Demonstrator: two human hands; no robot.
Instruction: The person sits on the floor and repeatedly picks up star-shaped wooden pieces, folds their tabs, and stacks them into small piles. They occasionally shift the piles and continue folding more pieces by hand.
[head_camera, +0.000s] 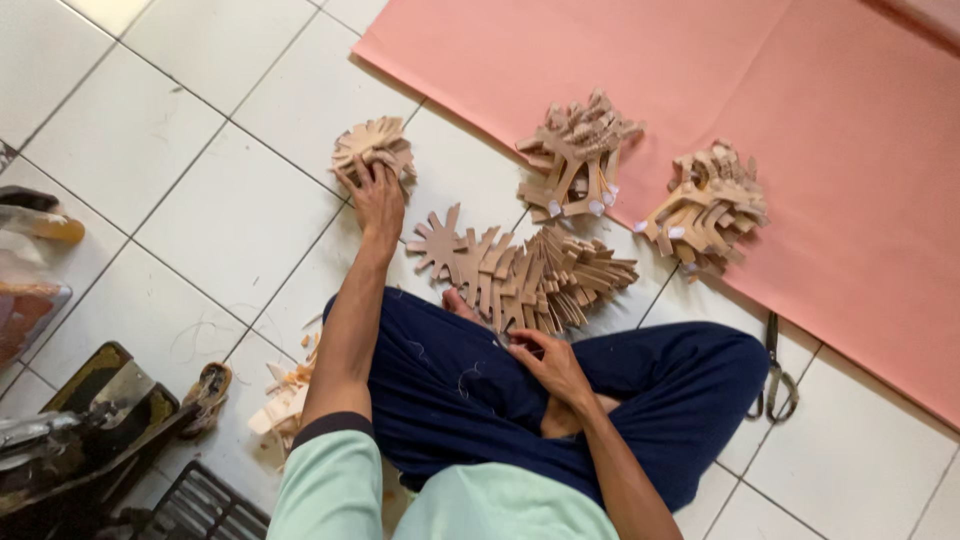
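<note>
Person sits cross-legged on a white tiled floor (230, 210), dark blue trousers (470, 390), pale green sleeves. Left hand (378, 195) reaches forward, arm straight, fingers spread and pressing down on a small stack of tan cut-out pieces (375, 148); whether it grips the stack or only rests on it cannot be told. Right hand (552, 365) lies on the lap, fingers curled loosely, seemingly nothing in it. A long fanned row of the same tan pieces (525, 275) leans against the knee, likely kept within reach. Two more heaps (578, 155) and (705, 205) sit on the near edge of a pink sheet (800, 90) spread over the floor's far right, apparently sorted apart. Scissors (775, 375) lie on the tiles just right of the knee. Offcuts (285, 395) are piled by the left hip. Dark metal machinery (90, 430) occupies the lower left corner.
</note>
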